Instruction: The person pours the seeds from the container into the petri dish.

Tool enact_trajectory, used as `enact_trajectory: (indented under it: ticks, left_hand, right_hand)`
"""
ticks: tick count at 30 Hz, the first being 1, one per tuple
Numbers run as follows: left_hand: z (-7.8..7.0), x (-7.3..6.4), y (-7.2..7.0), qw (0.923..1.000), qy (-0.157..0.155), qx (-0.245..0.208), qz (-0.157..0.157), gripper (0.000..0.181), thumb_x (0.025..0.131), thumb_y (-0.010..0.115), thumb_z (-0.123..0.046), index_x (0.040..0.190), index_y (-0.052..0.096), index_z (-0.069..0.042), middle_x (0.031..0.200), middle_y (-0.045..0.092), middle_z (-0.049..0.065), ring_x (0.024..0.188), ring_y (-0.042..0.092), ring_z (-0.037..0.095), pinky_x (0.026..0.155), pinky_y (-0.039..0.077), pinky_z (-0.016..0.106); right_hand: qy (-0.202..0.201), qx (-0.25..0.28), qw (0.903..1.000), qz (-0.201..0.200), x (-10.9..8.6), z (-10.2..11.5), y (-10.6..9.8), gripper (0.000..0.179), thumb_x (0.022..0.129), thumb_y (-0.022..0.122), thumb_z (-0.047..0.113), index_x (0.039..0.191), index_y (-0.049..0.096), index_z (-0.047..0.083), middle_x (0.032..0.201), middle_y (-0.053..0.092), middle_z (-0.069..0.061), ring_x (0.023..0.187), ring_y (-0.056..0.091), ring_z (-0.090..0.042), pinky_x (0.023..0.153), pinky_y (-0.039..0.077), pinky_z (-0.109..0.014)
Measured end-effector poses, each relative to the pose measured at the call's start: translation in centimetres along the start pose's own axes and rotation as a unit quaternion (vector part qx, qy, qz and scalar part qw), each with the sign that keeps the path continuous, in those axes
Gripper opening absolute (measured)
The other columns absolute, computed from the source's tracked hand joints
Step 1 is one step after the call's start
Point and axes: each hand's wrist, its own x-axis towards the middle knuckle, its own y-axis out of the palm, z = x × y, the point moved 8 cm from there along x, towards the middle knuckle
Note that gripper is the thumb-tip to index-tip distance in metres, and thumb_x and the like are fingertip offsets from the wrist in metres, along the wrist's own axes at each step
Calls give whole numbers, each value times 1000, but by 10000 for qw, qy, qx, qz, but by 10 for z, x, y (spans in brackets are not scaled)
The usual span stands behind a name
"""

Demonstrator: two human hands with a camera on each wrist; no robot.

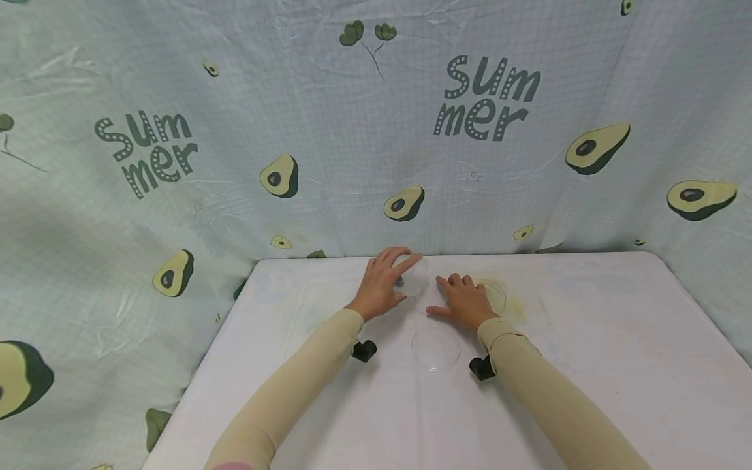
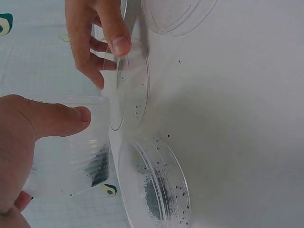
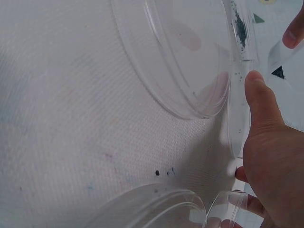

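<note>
A clear plastic cup [image 2: 61, 159] with black granules in one corner is gripped between the thumb and fingers of my left hand [image 1: 378, 290]. It hangs above the table, tipped toward the right. Just right of it, my right hand [image 1: 465, 305] spreads its thumb and fingers around the edge of a clear petri dish [image 2: 135, 97] holding a few black specks. Whether the fingertips press the dish cannot be made out. Another petri dish [image 2: 183, 187], with a heap of dark granules, stands near the left hand.
Nearer to me lies another clear round dish [image 1: 435, 349]; one more [image 1: 498, 294] sits behind the right hand. Loose black specks [image 3: 157, 173] dot the white table [image 1: 352, 418]. A patterned curtain [image 1: 352, 130] hangs at the table's back edge.
</note>
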Motion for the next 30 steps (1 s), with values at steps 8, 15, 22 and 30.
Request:
enact_trajectory:
  ticks: [8, 15, 22, 30]
  left_hand:
    - [-5, 2, 0, 9998, 128, 137, 61, 88, 71, 87, -22, 145, 42, -32, 143, 43, -2, 137, 35, 20, 100, 40, 42]
    - [-8, 4, 1, 9994, 243, 214, 73, 88, 70, 87, -21, 145, 42, -33, 143, 43, -2, 137, 35, 20, 101, 40, 42]
    - [-10, 7, 2, 9988, 343, 336, 136, 88, 71, 87, -20, 145, 42, -33, 144, 42, -2, 138, 34, 20, 101, 40, 42]
    - [-11, 8, 5, 9980, 452, 415, 161, 87, 71, 87, -18, 145, 43, -32, 144, 42, -2, 138, 35, 20, 99, 40, 41]
  right_hand:
    - [7, -45, 10000, 32, 0, 0, 1, 83, 81, 64, 65, 143, 47, 12, 127, 54, -17, 115, 50, -38, 93, 46, -58]
    - [-13, 12, 10000, 15, -1, 0, 0, 83, 81, 64, 64, 143, 47, 11, 127, 54, -18, 115, 50, -38, 93, 46, -59]
    - [-19, 41, 10000, 17, 0, 0, 1, 83, 81, 64, 64, 143, 47, 11, 127, 53, -18, 115, 50, -39, 93, 45, -60]
    - [-4, -6, 10000, 28, 0, -1, 3, 84, 81, 63, 65, 143, 46, 12, 128, 53, -18, 116, 50, -38, 94, 45, -60]
